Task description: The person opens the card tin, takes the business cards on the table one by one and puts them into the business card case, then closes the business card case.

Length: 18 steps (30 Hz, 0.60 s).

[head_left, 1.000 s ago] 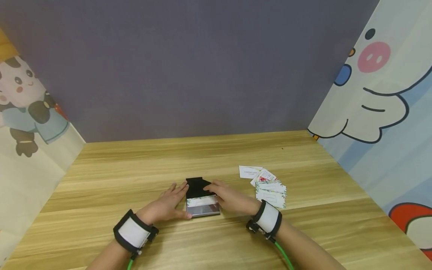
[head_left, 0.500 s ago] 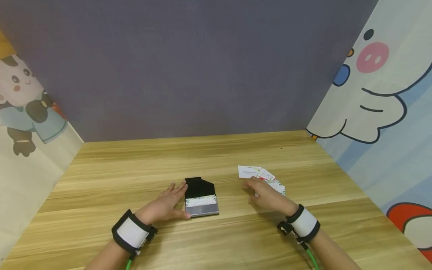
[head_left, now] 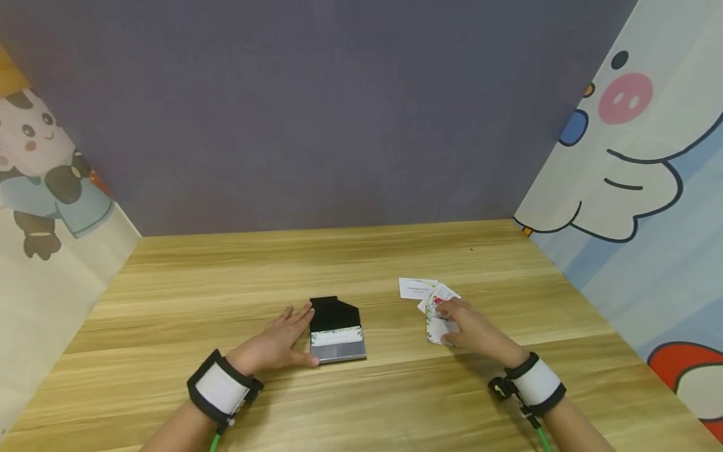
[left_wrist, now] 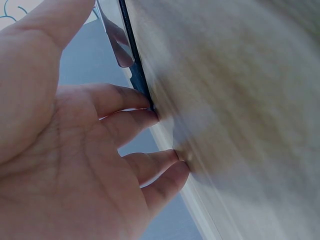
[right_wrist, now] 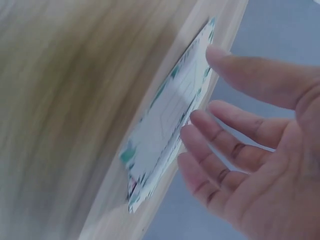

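An opened business card case (head_left: 339,353) lies on the table in the head view, with a black lid lining and a shiny metal front. A white card (head_left: 336,337) with a leafy border shows inside it. My left hand (head_left: 278,344) rests with straight fingers at the case's left side, thumb by its lower corner. In the left wrist view, fingertips (left_wrist: 150,116) touch down beside the case's dark edge (left_wrist: 139,82). To the right, my right hand (head_left: 477,329) hovers over leaf-bordered business cards (head_left: 436,331). In the right wrist view its fingers are spread close to the top card (right_wrist: 172,102).
A plain white card (head_left: 416,288) and a card with red flowers (head_left: 439,292) overlap behind the right hand's cards. The wooden table (head_left: 254,263) ends at a grey back panel (head_left: 327,113). Cartoon-printed curtains (head_left: 644,182) flank both sides.
My right hand has left the card case and moved right, first to the left edge of the cards, then over them. The left hand and the case have stayed put.
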### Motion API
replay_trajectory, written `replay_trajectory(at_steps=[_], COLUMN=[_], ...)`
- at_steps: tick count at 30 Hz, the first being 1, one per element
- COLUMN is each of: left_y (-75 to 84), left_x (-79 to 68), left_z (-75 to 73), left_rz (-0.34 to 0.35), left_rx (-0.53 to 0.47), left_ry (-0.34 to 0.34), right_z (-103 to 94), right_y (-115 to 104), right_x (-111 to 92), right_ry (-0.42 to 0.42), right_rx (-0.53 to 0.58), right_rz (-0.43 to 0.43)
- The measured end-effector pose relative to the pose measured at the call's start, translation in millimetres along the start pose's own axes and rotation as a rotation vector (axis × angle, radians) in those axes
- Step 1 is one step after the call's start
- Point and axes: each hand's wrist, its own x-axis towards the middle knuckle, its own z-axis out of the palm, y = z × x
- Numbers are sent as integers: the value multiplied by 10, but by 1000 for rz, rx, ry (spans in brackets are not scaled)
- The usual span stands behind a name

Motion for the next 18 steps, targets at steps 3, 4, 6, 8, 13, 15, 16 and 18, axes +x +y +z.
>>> replay_trajectory(at_steps=[3, 4, 6, 8, 13, 15, 16, 18], left_y=[-3, -4, -5, -5, -1, 0, 0, -2], left_x=[1, 1, 0, 1, 2, 2, 3, 4], left_z=[3, 4, 5, 5, 3, 3, 3, 5], left_rz=[-1, -2, -3, -3, -6, -8, -8, -8], left_rx=[-1, -2, -2, -1, -3, -4, -5, -7], left_ry=[0, 0, -1, -2, -2, -4, -4, -7], right_z=[-9, -13, -18, -26, -46, -50, -53, -55], right_y=[36, 45, 58, 64, 62, 60, 59, 54], right_x=[-32, -42, -55, -62, -66, -64, -63, -57], right_ry=[-7, -14, -24, -34, -52, -50, -48, -44], right_rx=[-5, -5, -15, -27, -32, -22, -20, -21], right_rz=[31, 49, 85, 116, 148, 153, 151, 153])
